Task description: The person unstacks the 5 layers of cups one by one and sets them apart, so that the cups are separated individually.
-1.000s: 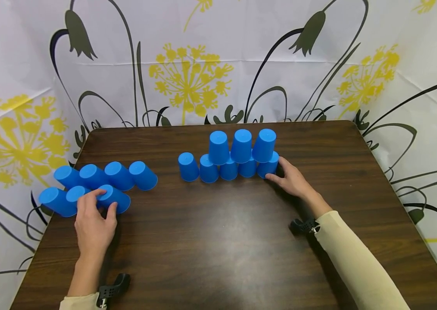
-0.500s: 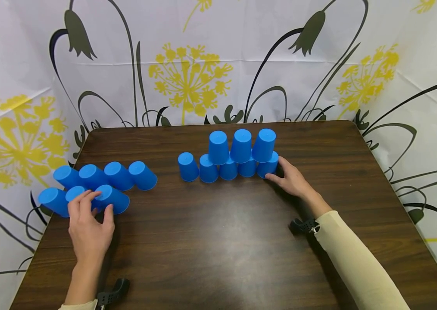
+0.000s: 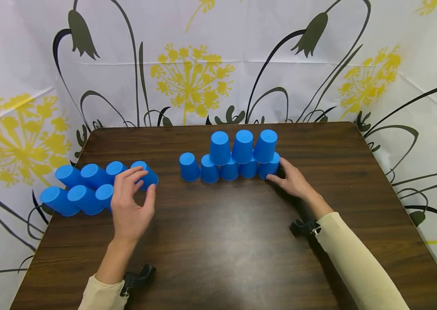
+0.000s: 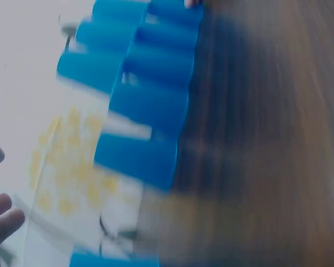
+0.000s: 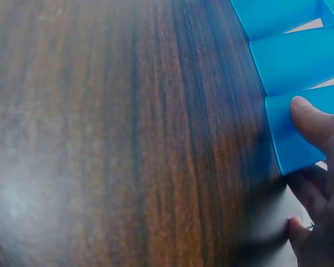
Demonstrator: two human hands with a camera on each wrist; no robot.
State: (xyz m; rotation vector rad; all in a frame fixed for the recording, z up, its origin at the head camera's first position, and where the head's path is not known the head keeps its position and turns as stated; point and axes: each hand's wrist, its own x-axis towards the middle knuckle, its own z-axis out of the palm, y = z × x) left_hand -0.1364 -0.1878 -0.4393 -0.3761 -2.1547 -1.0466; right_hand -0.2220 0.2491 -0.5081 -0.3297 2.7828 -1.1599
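The right hand [image 3: 294, 180] pinches the end cup [image 3: 268, 169] beneath the three-cup tier [image 3: 242, 147]; a nudge could topple it. The left hand [image 3: 130, 211] (spread, empty) hovers by the double row of cups [image 3: 85, 199].

Screened-off spot, room type unclear; flowered cloth [image 3: 241, 77] hangs behind a wood-grain table [image 3: 222, 241].

No readable text, label, brand, number or sign shows in any of the three views.
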